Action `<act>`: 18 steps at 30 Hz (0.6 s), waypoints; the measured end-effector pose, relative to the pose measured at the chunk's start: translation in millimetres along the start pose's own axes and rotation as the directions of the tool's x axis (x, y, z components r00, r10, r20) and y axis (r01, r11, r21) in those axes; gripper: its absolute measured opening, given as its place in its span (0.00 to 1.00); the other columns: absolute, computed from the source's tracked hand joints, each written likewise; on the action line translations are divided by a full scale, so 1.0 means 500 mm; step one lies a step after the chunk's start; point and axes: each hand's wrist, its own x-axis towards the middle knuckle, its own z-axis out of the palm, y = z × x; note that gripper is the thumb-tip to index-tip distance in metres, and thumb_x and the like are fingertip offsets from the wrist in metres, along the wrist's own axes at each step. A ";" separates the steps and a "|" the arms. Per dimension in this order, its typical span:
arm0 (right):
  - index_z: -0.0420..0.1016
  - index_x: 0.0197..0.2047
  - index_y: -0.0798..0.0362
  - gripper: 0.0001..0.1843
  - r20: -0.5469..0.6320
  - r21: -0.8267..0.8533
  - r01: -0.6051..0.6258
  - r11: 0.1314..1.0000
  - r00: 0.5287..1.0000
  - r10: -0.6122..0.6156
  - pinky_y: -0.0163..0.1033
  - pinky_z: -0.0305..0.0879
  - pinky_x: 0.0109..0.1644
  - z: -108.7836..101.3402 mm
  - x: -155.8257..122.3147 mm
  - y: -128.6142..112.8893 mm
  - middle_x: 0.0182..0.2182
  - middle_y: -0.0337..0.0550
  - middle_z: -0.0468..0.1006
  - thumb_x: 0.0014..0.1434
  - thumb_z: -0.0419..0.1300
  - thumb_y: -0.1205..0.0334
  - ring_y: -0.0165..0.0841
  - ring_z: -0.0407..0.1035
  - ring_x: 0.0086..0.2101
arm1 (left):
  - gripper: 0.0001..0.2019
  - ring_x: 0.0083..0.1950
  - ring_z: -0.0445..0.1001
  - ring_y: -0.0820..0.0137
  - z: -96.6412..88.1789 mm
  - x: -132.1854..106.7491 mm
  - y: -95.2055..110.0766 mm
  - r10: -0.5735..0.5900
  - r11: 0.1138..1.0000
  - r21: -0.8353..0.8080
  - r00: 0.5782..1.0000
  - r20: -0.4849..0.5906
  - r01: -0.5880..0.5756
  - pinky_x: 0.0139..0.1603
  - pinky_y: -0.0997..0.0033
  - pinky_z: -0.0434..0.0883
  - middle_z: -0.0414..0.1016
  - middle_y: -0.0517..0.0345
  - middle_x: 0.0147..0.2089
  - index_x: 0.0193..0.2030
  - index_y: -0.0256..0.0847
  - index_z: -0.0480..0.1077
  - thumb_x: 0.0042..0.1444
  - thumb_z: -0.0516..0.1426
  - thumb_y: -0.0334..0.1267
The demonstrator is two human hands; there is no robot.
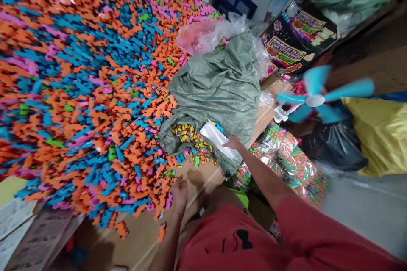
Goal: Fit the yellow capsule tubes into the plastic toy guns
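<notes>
A thick spread of small foam-like puzzle pieces (95, 106) in orange, blue, pink and green covers most of a light wooden tabletop (143, 237). My left hand (179, 192) is curled down at the near edge of the spread, touching the pieces. My right hand (232, 142) grips the end of a white plastic packet (216, 137) lying on a crumpled grey-green sack (216, 84). Beside that packet lies a small heap of yellow and red pieces (190, 139). My red shirt (229, 237) fills the bottom of the view.
A spinning blue fan (318, 97) stands to the right, beyond clear bags of coloured pieces (282, 165). Further right are a black bag (333, 144) and a yellow sack (381, 135). A printed "FORMULA" box (299, 34) stands behind a pink plastic bag (197, 36).
</notes>
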 end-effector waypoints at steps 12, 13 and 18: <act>0.84 0.47 0.53 0.22 0.114 0.366 0.338 0.867 0.909 -0.402 0.36 0.71 0.35 -0.007 -0.161 -0.023 0.37 0.42 0.85 0.65 0.63 0.43 0.39 0.78 0.35 | 0.17 0.53 0.81 0.49 0.173 0.039 0.243 0.011 0.897 -0.360 0.800 0.600 0.258 0.54 0.50 0.79 0.83 0.42 0.50 0.49 0.39 0.78 0.62 0.63 0.51; 0.84 0.46 0.54 0.23 0.149 0.412 0.372 0.832 0.873 -0.464 0.36 0.70 0.33 -0.008 -0.158 -0.029 0.35 0.41 0.84 0.65 0.63 0.42 0.37 0.77 0.33 | 0.17 0.52 0.82 0.47 0.171 0.046 0.251 -0.007 0.861 -0.392 0.778 0.629 0.325 0.53 0.49 0.79 0.83 0.42 0.49 0.48 0.40 0.78 0.61 0.63 0.51; 0.83 0.41 0.50 0.17 -0.053 0.212 0.557 0.803 0.827 -0.560 0.37 0.73 0.40 -0.123 -0.034 -0.045 0.36 0.39 0.83 0.61 0.68 0.45 0.36 0.77 0.35 | 0.18 0.53 0.83 0.50 0.145 0.095 0.264 -0.090 0.691 -0.537 0.794 0.601 0.484 0.57 0.54 0.81 0.84 0.45 0.49 0.51 0.39 0.78 0.56 0.68 0.44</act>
